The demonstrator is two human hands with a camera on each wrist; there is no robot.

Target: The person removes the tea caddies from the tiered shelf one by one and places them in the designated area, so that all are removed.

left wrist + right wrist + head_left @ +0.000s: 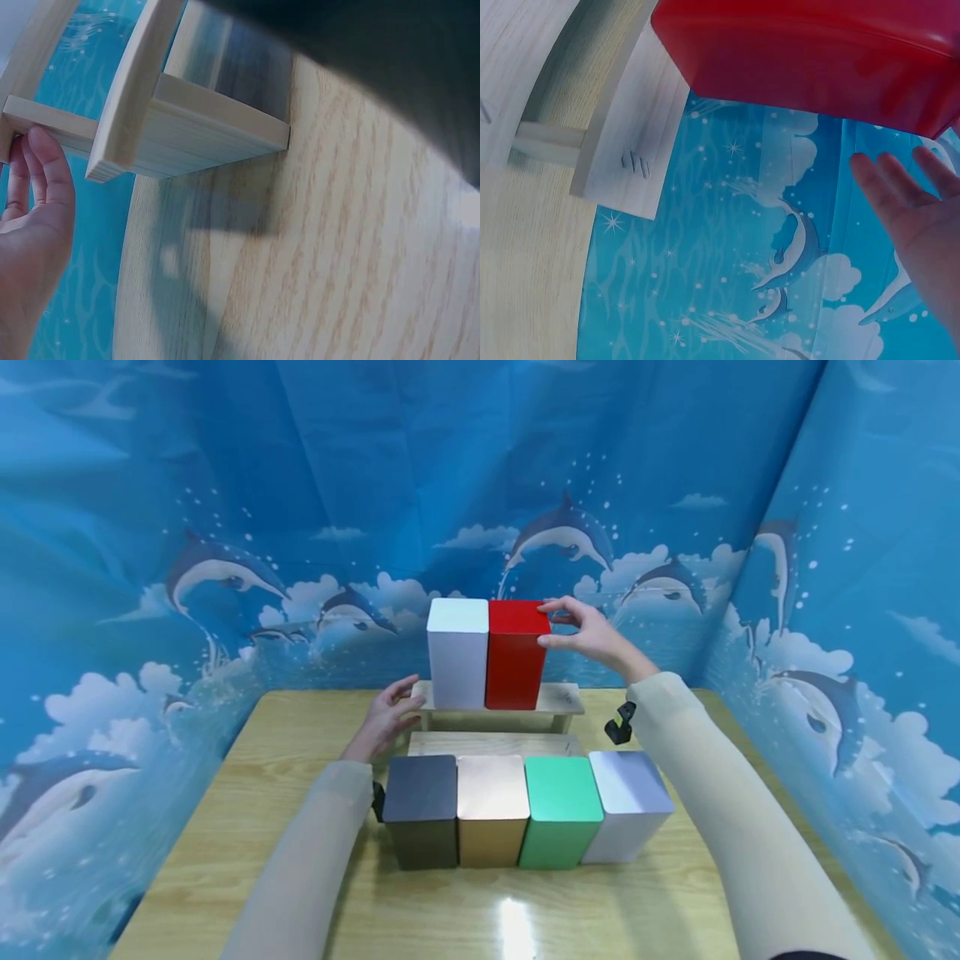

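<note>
A red box (515,660) and a white box (458,656) stand upright side by side on the upper step of a wooden stepped stand (558,697). My right hand (592,636) is at the red box's upper right edge, thumb and fingers spread. In the right wrist view its fingers (904,187) are fairly straight, beside the red box (795,60); whether they touch it is hard to tell. My left hand (384,720) is at the stand's left end, fingers loosely bent. In the left wrist view its fingertips lie against a wooden crosspiece (56,124) of the stand.
In front of the stand, a black box (422,810), a tan box (492,810), a green box (561,810) and a pale lavender box (628,806) stand in a row on the wooden table (277,777). A blue dolphin-print curtain (360,485) encloses the table's back and sides.
</note>
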